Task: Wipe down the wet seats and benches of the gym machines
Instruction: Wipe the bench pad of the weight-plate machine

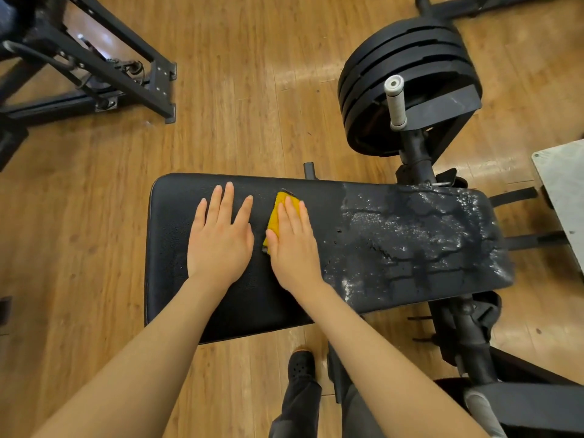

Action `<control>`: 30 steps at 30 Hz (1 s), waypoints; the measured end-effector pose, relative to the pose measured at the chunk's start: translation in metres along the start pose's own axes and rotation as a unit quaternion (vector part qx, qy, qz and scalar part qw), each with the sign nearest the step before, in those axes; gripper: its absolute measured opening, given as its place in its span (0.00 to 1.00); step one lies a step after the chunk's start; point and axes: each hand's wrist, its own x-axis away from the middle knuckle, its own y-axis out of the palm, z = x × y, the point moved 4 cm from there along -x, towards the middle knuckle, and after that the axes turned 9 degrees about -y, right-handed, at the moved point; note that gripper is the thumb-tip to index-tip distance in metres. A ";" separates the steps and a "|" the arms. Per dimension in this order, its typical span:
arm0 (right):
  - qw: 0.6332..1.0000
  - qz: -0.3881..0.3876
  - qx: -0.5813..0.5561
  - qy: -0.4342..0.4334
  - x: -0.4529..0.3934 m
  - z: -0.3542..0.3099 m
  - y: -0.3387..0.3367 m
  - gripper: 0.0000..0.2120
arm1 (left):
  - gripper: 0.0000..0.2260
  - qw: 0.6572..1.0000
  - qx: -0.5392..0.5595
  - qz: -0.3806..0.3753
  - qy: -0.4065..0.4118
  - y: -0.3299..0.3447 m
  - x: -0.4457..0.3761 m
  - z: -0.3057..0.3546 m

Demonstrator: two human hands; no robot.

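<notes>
Looking straight down from a head-worn camera, a black padded bench (pixel 316 248) runs left to right across the middle of the view, above a wood-plank floor (pixel 237 105). The bench's right half is covered in beaded water and whitish wet patches (pixel 420 235), while its left half looks darker and mostly smooth. A yellow cloth (pixel 278 216) lies on the bench near its middle, largely hidden under the right hand (pixel 294 245), which presses flat on it with straight fingers, so only the cloth's far left edge and corner show. Just beside it, the left hand (pixel 221 238) rests palm down on the bare pad, fingers straight and slightly spread, holding nothing. Both bare forearms reach in from the bottom edge. Behind the bench's right end stands a stack of black weight plates (pixel 407 67) on a post, with a grey handle (pixel 395 102) rising in front of them. A black machine frame (pixel 104 74) fills the upper left corner, cut off by the edge. A pale metal plate (pixel 562 184) is cut off at the right edge. Below the bench, a dark shoe (pixel 301 365) and trouser leg show partly between the arms.
</notes>
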 end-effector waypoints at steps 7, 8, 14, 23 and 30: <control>0.996 0.003 0.036 0.077 -0.037 0.081 -0.023 0.27 | 0.23 1.000 0.005 -0.001 -0.001 0.000 0.000 0.000; 0.994 0.005 0.034 0.102 -0.043 0.095 -0.029 0.27 | 0.23 1.000 0.007 0.000 0.000 0.000 0.000 0.000; 0.988 0.037 0.023 0.151 -0.032 0.077 -0.027 0.28 | 0.23 1.000 0.004 -0.002 0.003 0.001 0.001 0.000; 0.998 -0.022 0.033 0.055 0.049 0.019 -0.004 0.33 | 0.23 1.000 0.001 -0.004 0.006 -0.001 0.000 0.002; 0.989 -0.001 0.043 0.139 0.001 0.098 -0.030 0.28 | 0.23 1.000 -0.009 -0.015 0.003 0.000 0.000 0.001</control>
